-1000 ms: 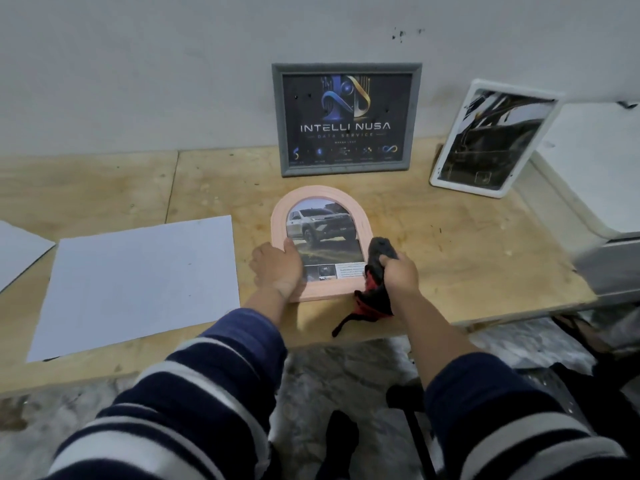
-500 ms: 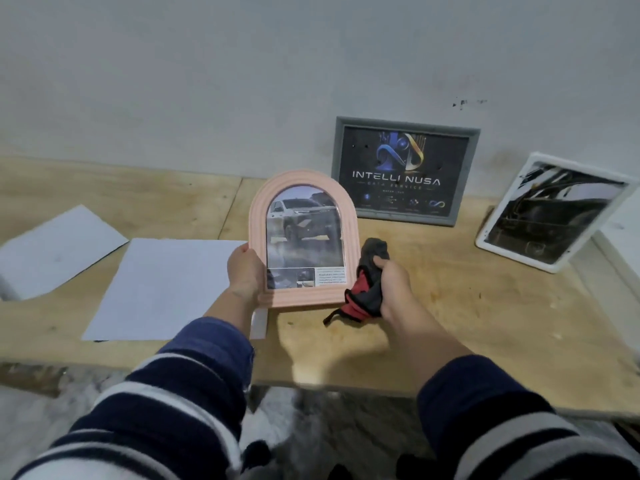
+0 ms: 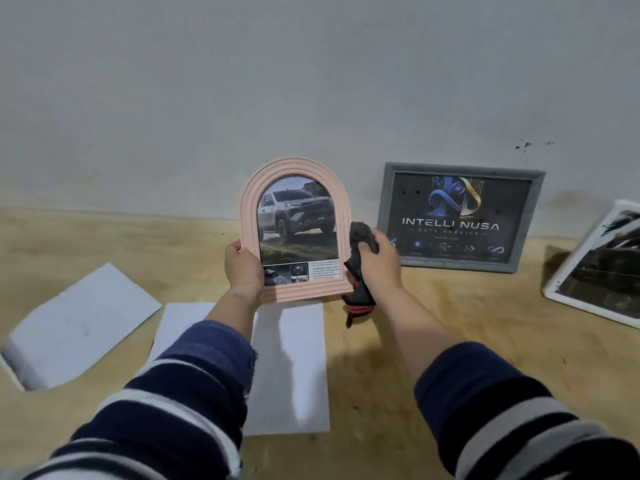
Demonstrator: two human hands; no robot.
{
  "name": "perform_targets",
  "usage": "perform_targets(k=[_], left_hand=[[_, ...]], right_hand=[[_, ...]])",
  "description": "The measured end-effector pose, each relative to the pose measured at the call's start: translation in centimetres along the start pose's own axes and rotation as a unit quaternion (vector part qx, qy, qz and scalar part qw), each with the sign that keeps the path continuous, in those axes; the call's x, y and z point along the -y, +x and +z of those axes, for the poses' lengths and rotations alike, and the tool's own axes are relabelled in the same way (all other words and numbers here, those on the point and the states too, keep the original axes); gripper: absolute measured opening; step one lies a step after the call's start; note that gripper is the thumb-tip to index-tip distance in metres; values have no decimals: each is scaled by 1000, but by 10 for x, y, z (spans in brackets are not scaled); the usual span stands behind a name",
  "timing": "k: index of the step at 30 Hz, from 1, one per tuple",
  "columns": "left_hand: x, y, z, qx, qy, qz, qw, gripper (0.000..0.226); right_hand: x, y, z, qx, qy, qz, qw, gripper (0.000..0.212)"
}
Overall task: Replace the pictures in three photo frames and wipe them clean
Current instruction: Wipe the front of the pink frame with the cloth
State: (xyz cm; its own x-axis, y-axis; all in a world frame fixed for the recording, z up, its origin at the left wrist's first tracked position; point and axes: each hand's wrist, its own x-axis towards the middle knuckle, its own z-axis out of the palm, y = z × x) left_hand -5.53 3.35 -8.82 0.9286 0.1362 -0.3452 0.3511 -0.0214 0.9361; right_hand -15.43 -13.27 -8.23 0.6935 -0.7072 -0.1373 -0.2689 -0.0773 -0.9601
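My left hand (image 3: pixel 243 269) grips the lower left edge of a pink arched photo frame (image 3: pixel 294 168) and holds it upright in the air above the wooden table (image 3: pixel 450 323). A picture of a white pickup truck fills the frame. My right hand (image 3: pixel 379 263) clutches a bunched dark cloth with red trim (image 3: pixel 360 292) right beside the frame's right edge. A grey rectangular frame (image 3: pixel 460 216) with a dark logo picture leans on the wall at the right. A white frame (image 3: pixel 602 268) leans at the far right, partly cut off.
Two white sheets of paper lie on the table: one (image 3: pixel 291 368) under my arms, another (image 3: pixel 72 327) at the left. The grey wall (image 3: pixel 311 81) closes off the back of the table.
The pink frame has risen from flat on the table to upright in the air, carried left by my left hand. My right hand with the cloth followed beside it. The view swung left.
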Motion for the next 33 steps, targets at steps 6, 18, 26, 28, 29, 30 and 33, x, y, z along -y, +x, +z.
perform_targets(k=[6,18,26,28,29,30,33], left_hand=[[-13,61,26,8,29,35,999,38],[6,104,52,5,61,111,992,31],[11,109,54,10,55,106,993,28],[10,108,53,13,58,108,992,28],[10,108,53,15,58,109,992,28],[10,109,52,18,57,109,992,28],[10,109,50,33,57,105,992,30]], right_hand=[[17,55,31,-52,-40,-49,997,30],[12,85,63,-110,-296,-174,933,42],[4,75,74,-104,-387,-148,904,47],[1,70,73,-92,-408,-135,898,48],[0,68,72,-86,-416,-127,897,48],[-2,67,71,-80,-422,-118,895,47],[-4,63,71,-65,-435,-97,893,44]])
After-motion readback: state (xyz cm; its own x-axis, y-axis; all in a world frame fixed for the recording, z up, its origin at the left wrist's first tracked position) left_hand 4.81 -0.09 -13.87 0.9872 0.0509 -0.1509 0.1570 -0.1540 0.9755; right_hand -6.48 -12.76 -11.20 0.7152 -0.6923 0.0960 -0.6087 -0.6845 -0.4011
